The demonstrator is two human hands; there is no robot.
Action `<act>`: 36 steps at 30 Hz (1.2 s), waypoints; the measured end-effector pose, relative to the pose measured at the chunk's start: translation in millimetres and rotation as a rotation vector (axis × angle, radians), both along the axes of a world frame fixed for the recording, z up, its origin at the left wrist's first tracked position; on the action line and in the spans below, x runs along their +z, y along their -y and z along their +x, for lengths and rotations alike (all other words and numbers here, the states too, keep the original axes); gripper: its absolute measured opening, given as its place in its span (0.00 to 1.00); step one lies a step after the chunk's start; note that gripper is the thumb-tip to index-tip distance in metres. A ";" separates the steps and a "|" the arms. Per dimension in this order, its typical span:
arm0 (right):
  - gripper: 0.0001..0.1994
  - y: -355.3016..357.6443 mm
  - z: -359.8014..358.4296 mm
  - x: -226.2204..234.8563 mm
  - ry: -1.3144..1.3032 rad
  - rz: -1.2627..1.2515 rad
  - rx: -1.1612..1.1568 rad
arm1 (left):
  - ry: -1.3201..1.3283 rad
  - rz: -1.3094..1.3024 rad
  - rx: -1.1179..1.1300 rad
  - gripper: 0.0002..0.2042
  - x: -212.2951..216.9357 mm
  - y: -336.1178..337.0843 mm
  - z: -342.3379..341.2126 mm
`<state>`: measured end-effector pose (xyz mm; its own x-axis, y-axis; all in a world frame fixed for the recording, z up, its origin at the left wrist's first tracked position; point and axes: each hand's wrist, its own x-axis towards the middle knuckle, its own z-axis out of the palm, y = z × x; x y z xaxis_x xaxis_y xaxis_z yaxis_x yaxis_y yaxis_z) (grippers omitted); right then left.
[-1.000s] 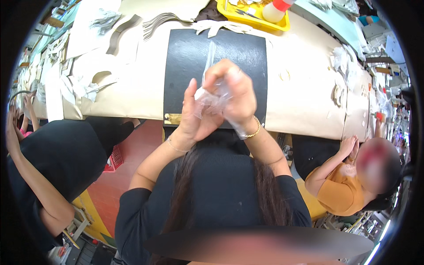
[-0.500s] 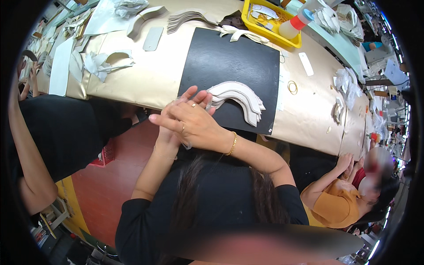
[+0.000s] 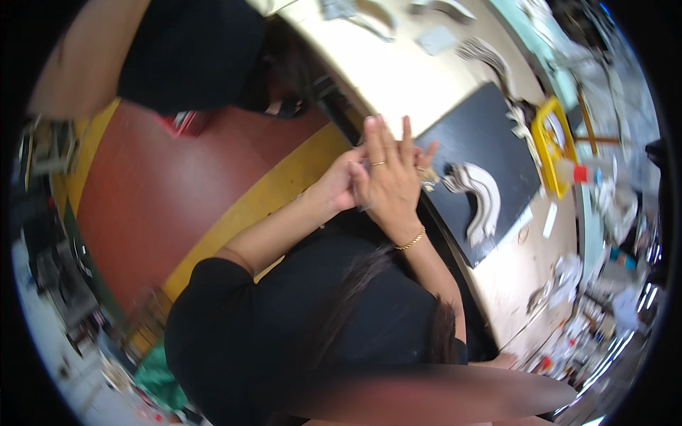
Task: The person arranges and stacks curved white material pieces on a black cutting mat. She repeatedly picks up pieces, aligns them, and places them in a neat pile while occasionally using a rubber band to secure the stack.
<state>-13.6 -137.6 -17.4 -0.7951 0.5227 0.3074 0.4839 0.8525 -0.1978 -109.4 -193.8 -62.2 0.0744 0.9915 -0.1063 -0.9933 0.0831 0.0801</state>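
Observation:
My right hand (image 3: 395,176) is raised at the near edge of the worktable, its fingers stretched out and apart. It wears rings, and a gold bracelet (image 3: 410,239) circles the wrist. Against its palm lies my left hand (image 3: 337,186), most of whose fingers are hidden behind the right. A small clear film-like bit shows between the hands, too blurred to name. Just right of them, a small tan scrap (image 3: 429,179) shows at the fingers; whether it is held I cannot tell. A stack of curved whitish pieces (image 3: 486,202) lies on the black mat (image 3: 465,138), apart from both hands.
A yellow tray (image 3: 545,145) stands beyond the mat, with a red-banded bottle (image 3: 577,172) beside it. More curved pieces (image 3: 490,57) and a grey plate (image 3: 436,40) lie along the worktable (image 3: 341,39). At upper left a person in black (image 3: 192,57) is close by.
The view has swung, so the table now slants down to the right and more floor shows. My right fingers have straightened and spread against the left hand. The curved stack stays on the mat.

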 end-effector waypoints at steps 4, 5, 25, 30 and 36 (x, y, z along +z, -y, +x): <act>0.36 2.7 -11.9 -11.5 0.136 0.028 0.059 | 0.268 0.082 0.053 0.16 -28.5 33.9 -2.2; 0.37 5.4 -16.8 -16.2 0.158 0.015 0.118 | 0.076 -0.166 0.109 0.14 -32.2 44.2 2.5; 0.30 -63.6 101.3 72.0 -0.452 -0.473 -0.325 | -0.550 -0.735 0.094 0.10 -254.7 -150.2 -113.5; 0.21 -58.1 175.0 71.8 -0.600 -0.523 -0.717 | -0.685 -0.867 0.026 0.11 -283.4 -158.5 -128.1; 0.15 -44.5 208.7 74.7 -0.907 -0.632 -1.095 | -0.857 -0.960 -0.039 0.11 -299.0 -159.0 -141.0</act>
